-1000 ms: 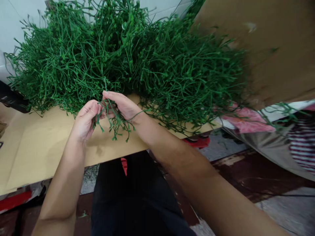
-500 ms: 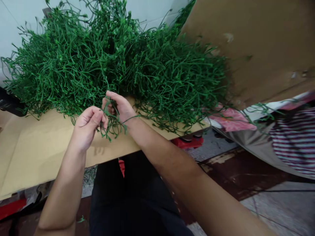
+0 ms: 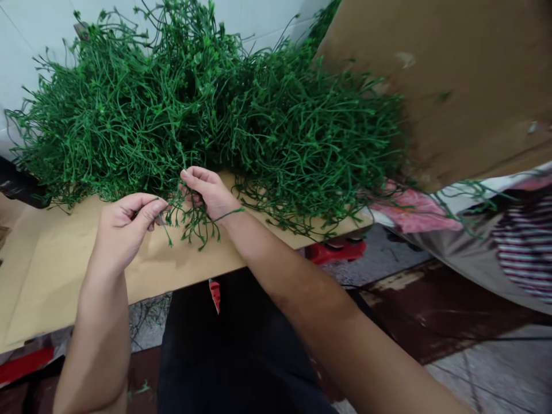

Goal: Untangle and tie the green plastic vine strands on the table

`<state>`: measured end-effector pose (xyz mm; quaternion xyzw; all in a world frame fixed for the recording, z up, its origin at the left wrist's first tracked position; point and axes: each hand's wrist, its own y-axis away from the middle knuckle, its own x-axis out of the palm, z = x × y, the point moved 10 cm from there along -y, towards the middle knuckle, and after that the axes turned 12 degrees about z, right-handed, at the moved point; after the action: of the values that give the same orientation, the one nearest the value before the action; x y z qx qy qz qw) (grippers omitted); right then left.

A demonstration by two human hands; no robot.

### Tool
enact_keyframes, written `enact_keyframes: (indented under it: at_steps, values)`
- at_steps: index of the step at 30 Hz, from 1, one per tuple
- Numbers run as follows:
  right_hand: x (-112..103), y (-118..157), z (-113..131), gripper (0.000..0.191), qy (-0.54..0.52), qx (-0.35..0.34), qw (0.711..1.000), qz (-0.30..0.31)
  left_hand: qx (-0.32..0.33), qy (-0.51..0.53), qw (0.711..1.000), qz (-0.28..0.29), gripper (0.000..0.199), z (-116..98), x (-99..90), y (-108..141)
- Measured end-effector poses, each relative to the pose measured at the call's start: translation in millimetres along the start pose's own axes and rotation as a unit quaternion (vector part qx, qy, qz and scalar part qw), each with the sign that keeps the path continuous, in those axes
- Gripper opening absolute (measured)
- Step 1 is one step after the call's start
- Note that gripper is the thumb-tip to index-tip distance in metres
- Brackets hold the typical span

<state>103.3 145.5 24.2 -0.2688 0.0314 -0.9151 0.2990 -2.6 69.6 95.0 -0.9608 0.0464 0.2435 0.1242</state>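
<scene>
Greenery (image 3: 200,224), a small bunch of thin stems w/ tufted tips, hangs from the right hand (image 3: 218,195) over the near part of the table (image 3: 64,259), just in front of the big green pile (image 3: 129,126). The gap b/w the hands is the key bit: a thin sprig (image 3: 169,234) shows at the left fingertips, slightly apart from the bunch, so it can prob. be handled on its own, tho whether any strand links the two is too fine to tell. Left hand (image 3: 116,230) is nearly closed, thumb and index pinched together on the sprig. Right hand is partly closed, thumb and index together on a stem at the pile's edge, other fingers curled loosely by the bunch; one stem lies across the wrist. Tips of both hands are near each other, not touching. Pile spreads along the back of the table, against the pale wall (image 3: 26,29). At far left, a black object (image 3: 19,184), can't tell what. To the right, a big brown cardboard sheet (image 3: 452,86), w/ pink cloth (image 3: 422,210) below it and striped fabric (image 3: 526,247) farther out. Below the table edge, a red item (image 3: 340,252) and the person's dark trousers (image 3: 233,345).
</scene>
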Motion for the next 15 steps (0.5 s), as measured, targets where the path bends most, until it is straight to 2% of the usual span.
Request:
enact_keyframes:
  at_steps: [5, 9, 12, 14, 15]
  values:
    - [11, 4, 5, 0.031, -0.006, -0.013, 0.999, 0.042, -0.028, -0.009, 0.999, -0.016, 0.009, 12, -3.3, -4]
    - [16, 1, -11, 0.027, -0.003, 0.019, 0.999, 0.046, -0.027, -0.005, 0.999, -0.035, 0.010, 10, -16.8, -6]
    - [15, -5, -23, 0.029, 0.000, 0.016, 0.999, 0.029, 0.003, 0.007, 1.000, -0.017, 0.010, -15, -15.4, -10]
    - [16, -9, -27, 0.029, 0.022, 0.009, 0.999, 0.027, 0.048, 0.009, 0.999, 0.024, 0.009, -47, 1.3, -20]
    - [16, -10, -28, 0.027, 0.035, 0.007, 0.999, 0.027, 0.072, 0.001, 0.996, 0.056, 0.007, -64, 16.1, -29]
